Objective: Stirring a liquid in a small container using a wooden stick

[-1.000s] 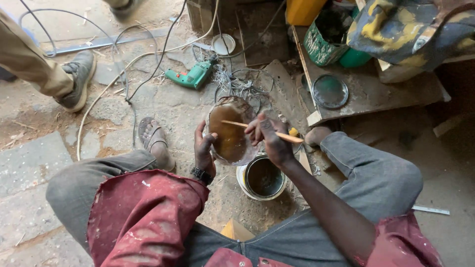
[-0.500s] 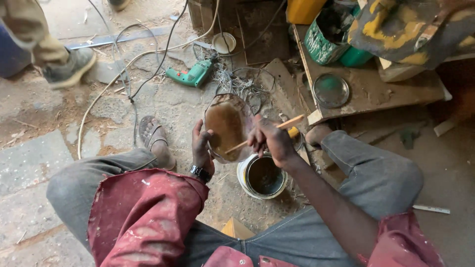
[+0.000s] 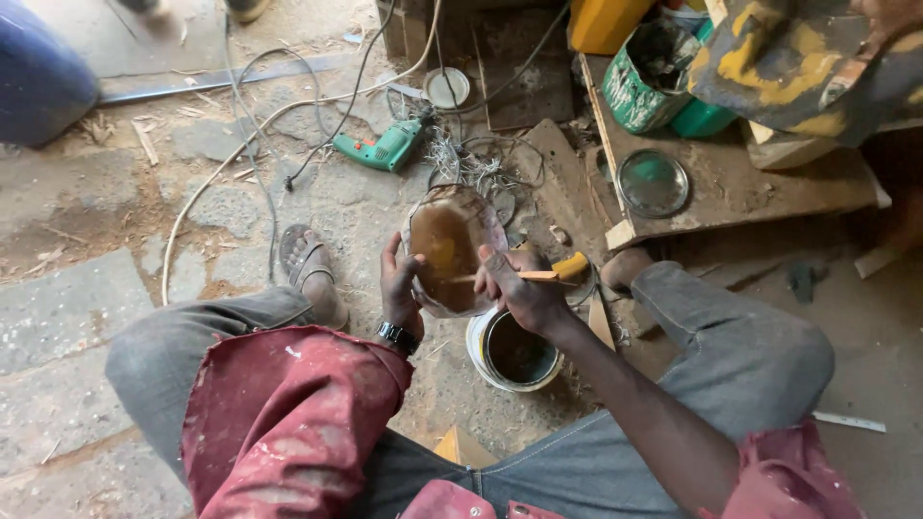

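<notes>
My left hand (image 3: 399, 285) grips the left edge of an oval brown panel (image 3: 447, 240) with a pale rim, held up between my knees. My right hand (image 3: 519, 288) pinches a thin wooden-handled brush (image 3: 543, 276) laid across the panel's lower right face. Directly under the hands stands an open white tin (image 3: 514, 351) of dark liquid on the ground. A black watch sits on my left wrist.
A green power drill (image 3: 385, 151) and cables lie on the ground beyond the panel. A wooden board (image 3: 740, 187) to the right carries a round lid (image 3: 652, 183) and a stained green tin (image 3: 644, 82). A blue drum (image 3: 38, 77) stands at far left.
My right hand turned the brush from slanting up across the panel to lying nearly level on its lower part. The other person's leg and shoe at upper left have gone from view.
</notes>
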